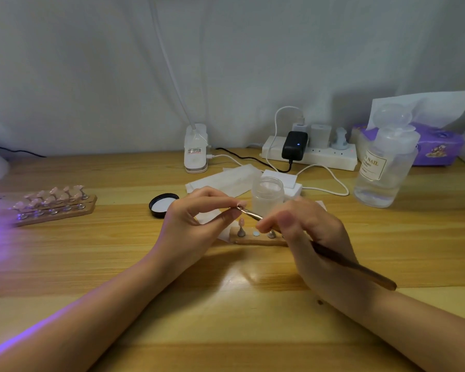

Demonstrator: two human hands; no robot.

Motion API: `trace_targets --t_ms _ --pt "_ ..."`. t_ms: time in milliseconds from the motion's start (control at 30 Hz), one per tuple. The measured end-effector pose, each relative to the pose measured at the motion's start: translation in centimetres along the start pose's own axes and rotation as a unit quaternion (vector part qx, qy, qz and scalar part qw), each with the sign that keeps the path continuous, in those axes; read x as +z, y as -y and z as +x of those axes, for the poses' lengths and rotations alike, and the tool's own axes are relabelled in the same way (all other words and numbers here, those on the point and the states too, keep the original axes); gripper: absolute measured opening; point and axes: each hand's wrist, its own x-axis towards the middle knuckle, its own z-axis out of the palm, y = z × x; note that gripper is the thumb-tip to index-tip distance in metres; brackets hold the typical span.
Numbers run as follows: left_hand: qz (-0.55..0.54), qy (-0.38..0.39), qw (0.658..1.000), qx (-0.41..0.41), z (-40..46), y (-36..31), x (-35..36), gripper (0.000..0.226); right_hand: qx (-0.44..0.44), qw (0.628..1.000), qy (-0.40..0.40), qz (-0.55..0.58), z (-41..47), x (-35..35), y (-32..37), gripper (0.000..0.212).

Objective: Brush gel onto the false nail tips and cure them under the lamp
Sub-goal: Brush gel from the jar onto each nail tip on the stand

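- The left hand (196,213) pinches a small nail tip (241,204) between thumb and forefinger, held up above the left end of the near wooden holder (255,239); the fingers are curled and clamped on it, though whether a stand is under the tip is too small to tell
- The right hand (304,232) grips the brush (333,257) in a pen hold, fingers curled round the shaft near the metal ferrule
- The brush's long axis runs from lower right, where the wooden handle end juts past the wrist, up and left to the bristle end; that end points at the pinched tip and appears to touch it or sit just beside it
- So the tip lies up and left of the right fingers, and the right hand is the one that must travel; the coming stroke looks to turn on this line
- On the holder one pink tip (241,223) stands upright on its peg, with other pegs beside it
- The open gel jar (267,196) stands just behind the hands, its black lid (163,205) to the left on the desk (226,304)
- A second holder (54,208) of tips lies well apart at far left, bathed in violet light, probably from the lamp, itself unseen
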Motion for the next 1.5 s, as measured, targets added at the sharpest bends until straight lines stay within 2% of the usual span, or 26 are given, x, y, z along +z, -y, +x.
trace_targets --t_ms 67,167,200,267,367,400,433,533,600,800,1000,1100,1233,1400,1500 --pt "-0.002 0.002 1.000 -0.006 0.05 -0.01 0.00 0.021 0.040 0.999 -0.002 0.012 0.06 -0.13 -0.11 0.036" --pt "-0.003 0.006 1.000 -0.015 0.01 -0.07 -0.06 0.022 0.155 0.985 -0.036 0.073 0.13 -0.34 -0.48 0.032" --pt "-0.002 0.007 1.000 -0.016 -0.01 -0.08 -0.07 0.022 0.164 0.982 -0.042 0.081 0.09 -0.37 -0.57 0.032" --pt "-0.006 0.006 1.000 -0.019 -0.01 -0.17 -0.05 0.023 0.121 0.991 -0.032 0.050 0.11 -0.21 -0.34 0.033" --pt "-0.009 0.007 1.000 -0.015 0.02 -0.33 -0.01 0.024 0.011 1.000 0.002 -0.005 0.14 -0.02 0.06 0.037" --pt "-0.008 0.008 1.000 -0.015 0.01 -0.34 0.00 0.024 0.005 1.000 0.006 -0.007 0.10 -0.04 -0.03 0.038" --pt "-0.009 0.008 1.000 -0.018 0.00 -0.33 -0.03 0.024 0.022 1.000 0.002 -0.001 0.13 -0.08 -0.13 0.038" --pt "-0.015 0.006 0.999 -0.031 -0.07 -0.22 -0.12 0.020 0.147 0.986 -0.034 0.067 0.17 -0.28 -0.49 0.036" --pt "-0.014 0.007 0.999 -0.033 -0.13 -0.18 -0.16 0.018 0.180 0.979 -0.050 0.083 0.16 -0.36 -0.71 0.035" --pt "0.000 0.013 1.000 -0.012 -0.08 -0.22 -0.01 0.022 0.014 1.000 0.009 -0.015 0.25 -0.01 0.11 0.030" --pt "0.004 0.013 1.000 -0.010 -0.09 -0.31 0.04 0.024 0.086 0.996 -0.039 0.009 -0.38 -0.35 -0.38 0.038" --pt "0.006 0.020 1.000 -0.006 -0.11 -0.40 0.04 0.017 0.061 0.997 -0.038 -0.010 -0.07 -0.13 -0.25 0.035" --pt "0.009 0.019 1.000 -0.003 -0.17 -0.54 0.08 0.019 0.019 0.999 -0.009 -0.025 0.28 0.07 -0.10 0.032" --pt "0.014 0.020 1.000 0.000 -0.19 -0.36 0.13 0.017 0.075 0.996 -0.033 0.020 -0.24 -0.14 -0.46 0.040" --pt "0.017 0.024 1.000 0.007 -0.19 -0.41 0.11 0.017 0.055 0.998 -0.026 0.004 -0.15 -0.12 -0.28 0.037"
